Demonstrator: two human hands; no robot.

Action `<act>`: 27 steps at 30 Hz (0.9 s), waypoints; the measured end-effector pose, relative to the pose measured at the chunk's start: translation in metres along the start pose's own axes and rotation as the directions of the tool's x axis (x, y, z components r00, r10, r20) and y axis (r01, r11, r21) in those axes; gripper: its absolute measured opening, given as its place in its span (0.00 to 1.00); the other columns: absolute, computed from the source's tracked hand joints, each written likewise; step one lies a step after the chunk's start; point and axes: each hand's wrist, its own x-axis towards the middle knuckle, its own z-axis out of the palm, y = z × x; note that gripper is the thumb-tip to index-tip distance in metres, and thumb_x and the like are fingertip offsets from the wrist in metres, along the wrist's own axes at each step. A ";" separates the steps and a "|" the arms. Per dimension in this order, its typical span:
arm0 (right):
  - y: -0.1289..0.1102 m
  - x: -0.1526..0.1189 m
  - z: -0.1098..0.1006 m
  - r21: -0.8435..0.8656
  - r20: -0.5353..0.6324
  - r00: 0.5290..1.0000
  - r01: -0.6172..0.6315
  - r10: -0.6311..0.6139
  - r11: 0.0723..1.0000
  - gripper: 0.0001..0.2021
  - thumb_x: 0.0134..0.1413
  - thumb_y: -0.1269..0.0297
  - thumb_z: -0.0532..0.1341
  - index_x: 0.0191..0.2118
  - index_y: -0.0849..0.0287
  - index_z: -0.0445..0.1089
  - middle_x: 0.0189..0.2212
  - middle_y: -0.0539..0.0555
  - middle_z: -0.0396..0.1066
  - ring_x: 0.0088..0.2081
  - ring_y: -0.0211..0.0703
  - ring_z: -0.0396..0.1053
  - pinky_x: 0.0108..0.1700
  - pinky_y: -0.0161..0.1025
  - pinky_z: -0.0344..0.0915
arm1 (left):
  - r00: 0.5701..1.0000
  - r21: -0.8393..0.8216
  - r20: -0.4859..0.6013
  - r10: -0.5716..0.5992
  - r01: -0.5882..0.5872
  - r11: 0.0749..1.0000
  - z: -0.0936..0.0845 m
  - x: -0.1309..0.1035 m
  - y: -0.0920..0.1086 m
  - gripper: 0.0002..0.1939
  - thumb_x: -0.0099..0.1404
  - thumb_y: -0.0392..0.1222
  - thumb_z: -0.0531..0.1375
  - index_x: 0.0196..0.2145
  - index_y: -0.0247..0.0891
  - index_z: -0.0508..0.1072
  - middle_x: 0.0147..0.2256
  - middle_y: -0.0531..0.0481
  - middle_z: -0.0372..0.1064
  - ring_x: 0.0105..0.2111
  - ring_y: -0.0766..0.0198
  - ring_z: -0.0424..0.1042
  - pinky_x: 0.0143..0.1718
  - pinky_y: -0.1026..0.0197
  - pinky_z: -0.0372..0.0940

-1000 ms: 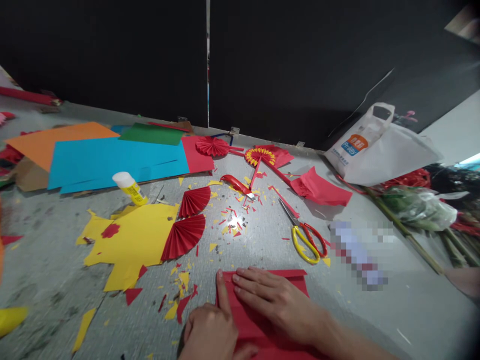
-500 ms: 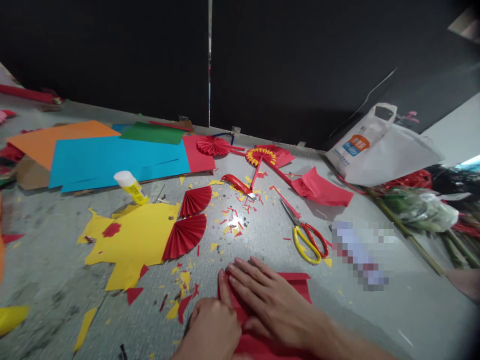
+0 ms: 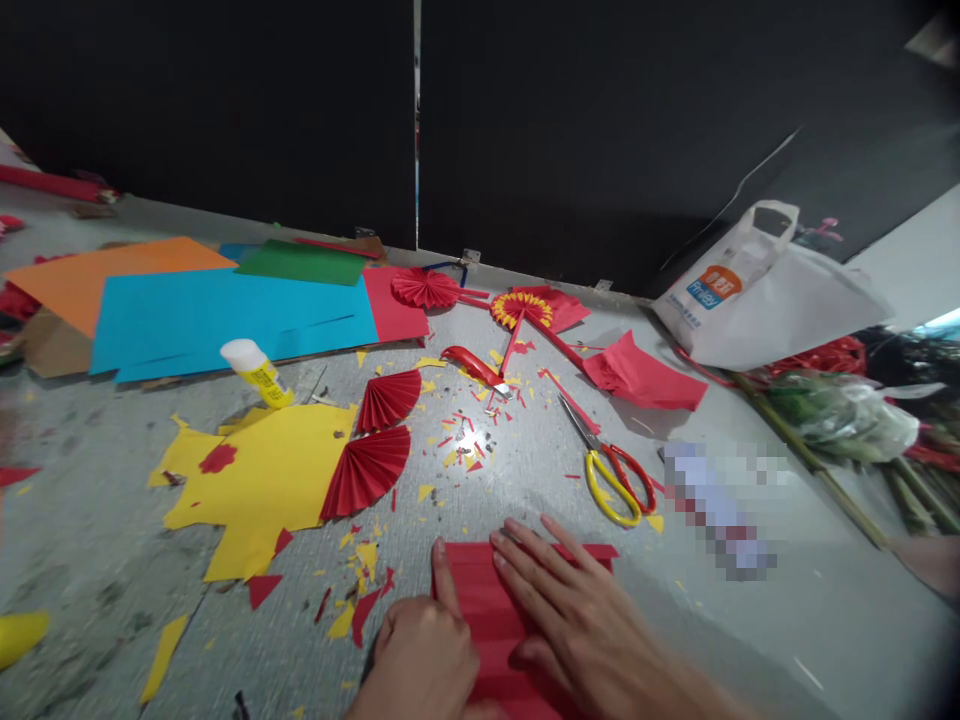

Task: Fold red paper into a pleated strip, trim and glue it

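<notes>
While both hands are set on the creased red paper sheet (image 3: pixel 487 600), its near end is cut off at six o'clock, so its full long axis cannot be told; the visible creases are run roughly from nine to three. The far left corner is touched by the extended index finger of the left hand (image 3: pixel 427 650), pointed toward twelve, its other fingers curled; whether anything is pinched by its thumb cannot be told. The right hand (image 3: pixel 592 620) is spread flat on the right part, fingers aimed at eleven. The hands are held apart, neither being nearer, since the sheet is touched by both. From the sheet, one pair of scissors (image 3: pixel 611 475) is seen at one o'clock, one utility knife (image 3: pixel 472 366) and two paper rosettes (image 3: pixel 425 289) at twelve, two pleated red fans (image 3: pixel 371 470) at eleven, and one glue stick (image 3: pixel 259 373) and one yellow paper cutout (image 3: pixel 262 480) at ten. One white carrier bag (image 3: pixel 780 300) is placed beyond the scissors, toward one; the scattered scraps cannot be counted.
</notes>
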 end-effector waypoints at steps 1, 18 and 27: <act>0.000 -0.005 0.001 -0.016 -0.002 1.000 -0.013 0.013 1.000 0.33 0.74 0.61 0.65 0.77 0.66 0.60 0.80 0.58 0.51 0.82 0.52 0.44 0.82 0.54 0.38 | 1.000 -0.016 -0.011 -0.018 0.018 1.000 0.002 0.001 0.000 0.44 0.68 0.70 0.69 0.62 0.25 0.81 0.34 0.22 0.81 0.33 0.37 0.83 0.29 0.51 0.70; 0.002 -0.053 -0.004 -0.214 -0.202 0.968 -0.189 0.146 0.958 0.34 0.69 0.69 0.61 0.77 0.66 0.60 0.77 0.55 0.61 0.81 0.48 0.47 0.82 0.49 0.34 | 0.996 -0.023 0.050 -0.072 0.073 0.997 -0.008 -0.003 0.002 0.52 0.66 0.75 0.67 0.68 0.25 0.75 0.38 0.18 0.81 0.39 0.31 0.84 0.38 0.41 0.75; 0.003 -0.078 0.001 -0.248 -0.261 0.937 -0.296 0.230 0.923 0.32 0.73 0.70 0.57 0.79 0.67 0.57 0.75 0.58 0.64 0.81 0.48 0.46 0.83 0.49 0.33 | 0.990 -0.041 -0.050 -0.135 0.133 0.990 -0.001 0.001 0.003 0.58 0.56 0.74 0.75 0.73 0.33 0.70 0.36 0.25 0.82 0.36 0.31 0.83 0.37 0.40 0.74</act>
